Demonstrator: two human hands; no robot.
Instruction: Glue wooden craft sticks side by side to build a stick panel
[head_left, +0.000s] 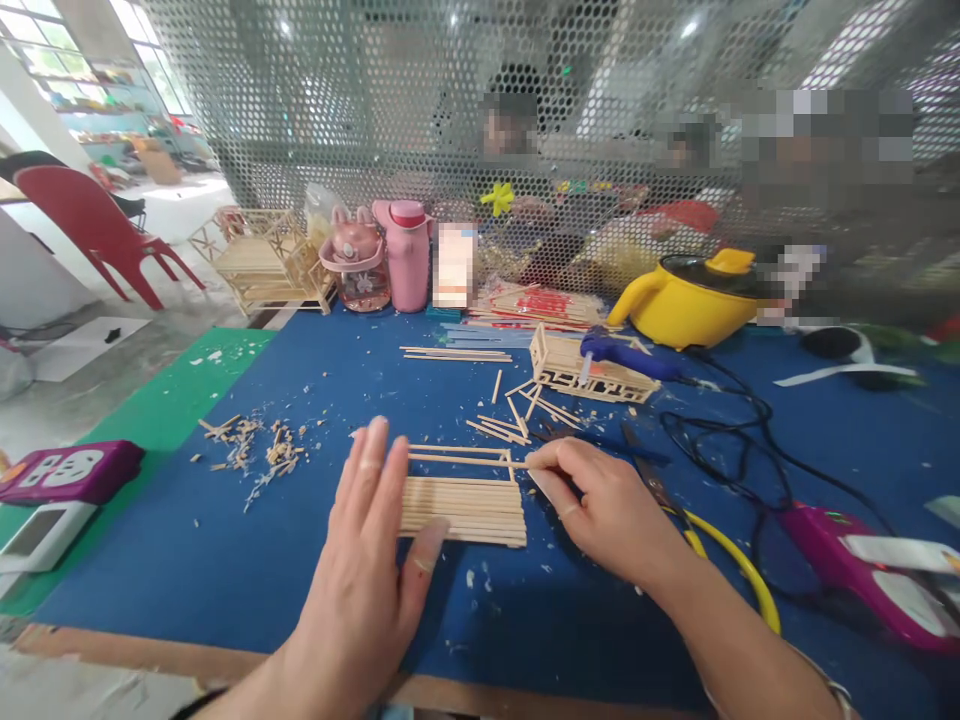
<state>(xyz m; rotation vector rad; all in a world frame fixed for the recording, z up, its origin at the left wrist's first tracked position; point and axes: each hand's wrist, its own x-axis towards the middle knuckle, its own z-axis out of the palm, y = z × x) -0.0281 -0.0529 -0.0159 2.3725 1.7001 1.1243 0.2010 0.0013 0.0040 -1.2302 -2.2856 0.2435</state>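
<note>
A flat panel of glued wooden sticks [472, 505] lies on the blue mat [225, 560] in front of me. My left hand [371, 545] rests beside its left end, fingers stretched out and together, thumb touching the panel's near edge. My right hand [592, 500] is at the panel's right end, fingers pinched on a thin wooden stick [465, 459] that lies along the panel's far rail.
Loose sticks [506, 420], a small stick frame [585, 370] and a blue glue gun [630, 355] lie beyond. A yellow pot [694, 295], black cables [720, 430], cutters with yellow handles [720, 550], pink bottles [409, 255] and stick models [262, 255] stand around. Wood scraps [255, 450] lie at left. People sit behind the mesh screen.
</note>
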